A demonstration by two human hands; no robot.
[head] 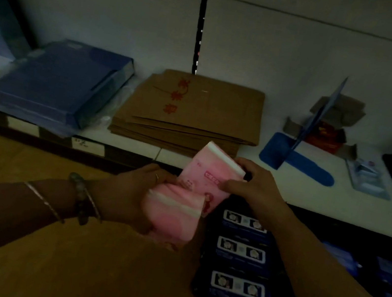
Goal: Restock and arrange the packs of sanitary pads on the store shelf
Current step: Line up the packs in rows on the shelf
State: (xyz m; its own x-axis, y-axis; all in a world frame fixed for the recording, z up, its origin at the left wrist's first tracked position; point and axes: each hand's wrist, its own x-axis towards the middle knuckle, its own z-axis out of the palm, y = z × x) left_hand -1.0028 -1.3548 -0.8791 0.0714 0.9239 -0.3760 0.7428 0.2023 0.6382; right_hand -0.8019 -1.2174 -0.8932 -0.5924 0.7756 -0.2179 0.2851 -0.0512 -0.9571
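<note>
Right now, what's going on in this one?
A person at a low white shelf is handling two pink packs of sanitary pads. The left hand grips the lower pink pack, and the right hand pinches the upper pink pack near its top edge. Both packs are in front of the shelf, not on it. Dark blue packs lie in a row below the right arm. The shelf holds flattened cardboard boxes, a blue flat box and a blue divider.
</note>
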